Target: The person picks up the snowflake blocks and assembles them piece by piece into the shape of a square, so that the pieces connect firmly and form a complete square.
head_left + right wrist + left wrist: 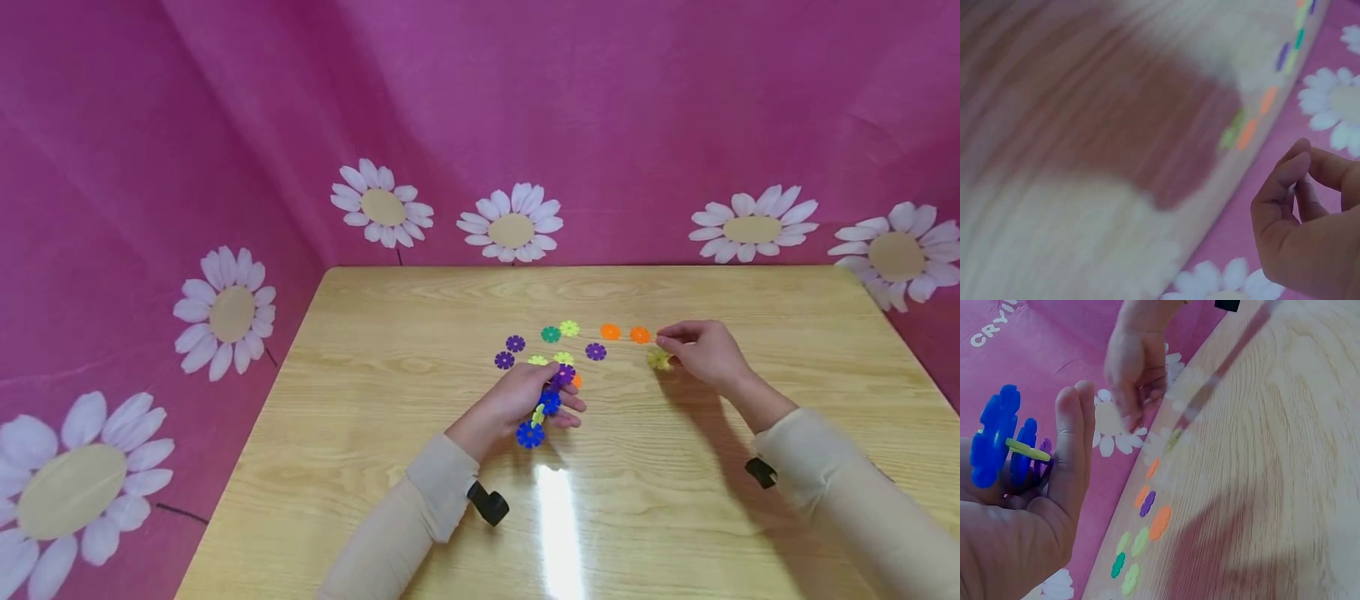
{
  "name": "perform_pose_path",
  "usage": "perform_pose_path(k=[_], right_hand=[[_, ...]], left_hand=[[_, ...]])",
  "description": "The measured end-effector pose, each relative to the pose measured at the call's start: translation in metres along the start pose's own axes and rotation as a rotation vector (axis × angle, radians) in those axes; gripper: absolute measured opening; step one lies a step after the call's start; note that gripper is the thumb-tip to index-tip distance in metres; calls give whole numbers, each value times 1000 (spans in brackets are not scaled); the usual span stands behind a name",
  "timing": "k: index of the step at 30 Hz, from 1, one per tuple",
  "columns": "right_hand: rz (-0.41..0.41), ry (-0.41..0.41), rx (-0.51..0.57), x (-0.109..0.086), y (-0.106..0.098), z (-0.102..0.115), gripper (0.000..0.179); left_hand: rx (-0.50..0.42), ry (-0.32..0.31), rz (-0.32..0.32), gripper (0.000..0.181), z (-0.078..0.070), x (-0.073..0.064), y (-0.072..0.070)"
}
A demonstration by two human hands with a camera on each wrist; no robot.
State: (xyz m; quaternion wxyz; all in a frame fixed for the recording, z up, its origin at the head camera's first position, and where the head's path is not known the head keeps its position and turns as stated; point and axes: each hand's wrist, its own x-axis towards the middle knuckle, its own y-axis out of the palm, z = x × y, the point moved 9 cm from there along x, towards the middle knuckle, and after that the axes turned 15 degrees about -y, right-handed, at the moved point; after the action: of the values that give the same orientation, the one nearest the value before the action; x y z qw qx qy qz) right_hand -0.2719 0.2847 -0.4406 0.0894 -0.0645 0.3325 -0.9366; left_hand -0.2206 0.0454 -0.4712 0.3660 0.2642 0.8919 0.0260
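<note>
My left hand (516, 395) grips a joined chain of notched plastic discs. Its near end is a blue disc (530, 434), linked through a yellow disc (537, 416) to a second blue disc (551, 403). At the thumb tip sits a purple disc (563, 374); fingers partly hide it in the left wrist view. To the right, my right hand (708, 354) hovers over a loose yellow disc (659, 359) on the table. In the right wrist view its thumb and forefinger (1299, 164) meet at the tips, with no disc visible between them.
Two orange discs (611, 332) lie left of my right hand. Loose purple discs (515, 343), a green disc (551, 334) and several yellow ones spread behind my left hand. The wooden table (360, 467) meets a pink flowered cloth (615, 125) at its far edge.
</note>
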Motion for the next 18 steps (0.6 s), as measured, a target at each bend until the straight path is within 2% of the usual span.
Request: perform_pose_path(k=[3,5,12,18], right_hand=[[25,43,-34,-3,-5,-19,40],[50,39,-79,-3,-4,-24,42],[116,-57,-341,1,9,-23,49],[125,-85,-426,2,12,-22,44]], left_hand=[[26,0,-14,49,0,0,-3],[45,2,-16,50,-1,-1,-4],[40,-15,-37,48,2,0,-5],[41,4,-61,49,2,1,-4]])
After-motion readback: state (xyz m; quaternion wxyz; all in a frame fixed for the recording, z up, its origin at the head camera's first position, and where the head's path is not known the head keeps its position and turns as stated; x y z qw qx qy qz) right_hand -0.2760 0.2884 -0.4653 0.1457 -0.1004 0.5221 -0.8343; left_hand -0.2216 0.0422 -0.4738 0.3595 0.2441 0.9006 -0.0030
